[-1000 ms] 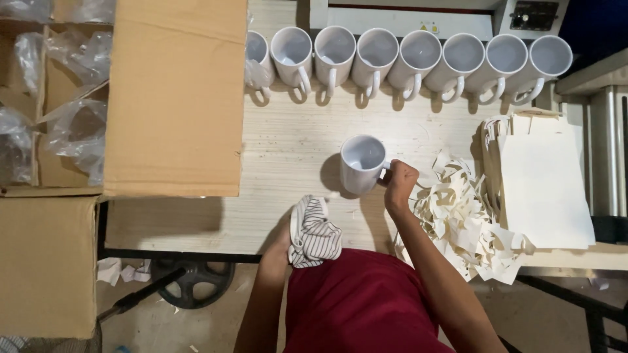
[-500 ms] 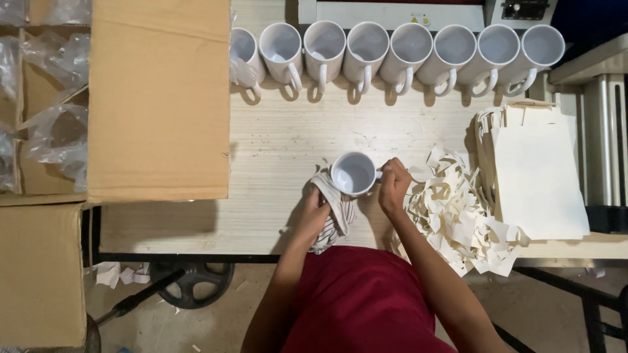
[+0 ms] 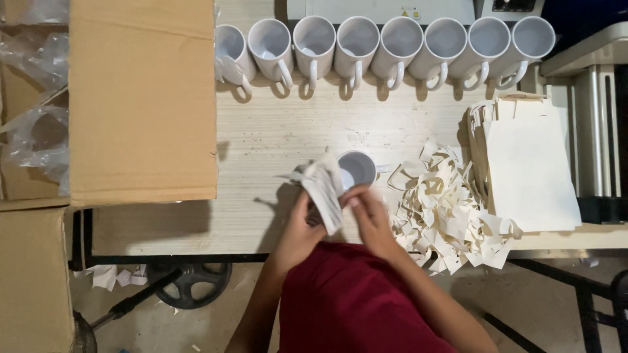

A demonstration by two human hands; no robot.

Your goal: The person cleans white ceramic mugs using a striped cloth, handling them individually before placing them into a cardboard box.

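Near the front edge of the pale wooden bench [image 3: 261, 144], both hands met around a single white mug [image 3: 357, 170] that stood with its mouth up toward the camera. The left hand [image 3: 302, 225] had its fingers closed on a striped cloth [image 3: 324, 189], which was bunched and pressed against the mug's left side, one corner of it sticking out to the left. The right hand [image 3: 367, 212] had its fingers curled about the near side of the mug, touching both the mug and the lower edge of the cloth (how firmly it gripped could not be told from above). Just to the right of the mug lay a loose heap of cream paper scraps [image 3: 445, 209], and beyond that a stack of cream sheets [image 3: 530, 170] reaching the bench's right end. Along the far edge stood a row of eight white mugs [image 3: 379, 49], side by side with their handles turned toward the person. A large cardboard box flap [image 3: 140, 98] covered the bench's left part, with crumpled clear plastic bags [image 3: 33, 140] in the open box beside it. The person wore a dark red shirt [image 3: 353, 301].
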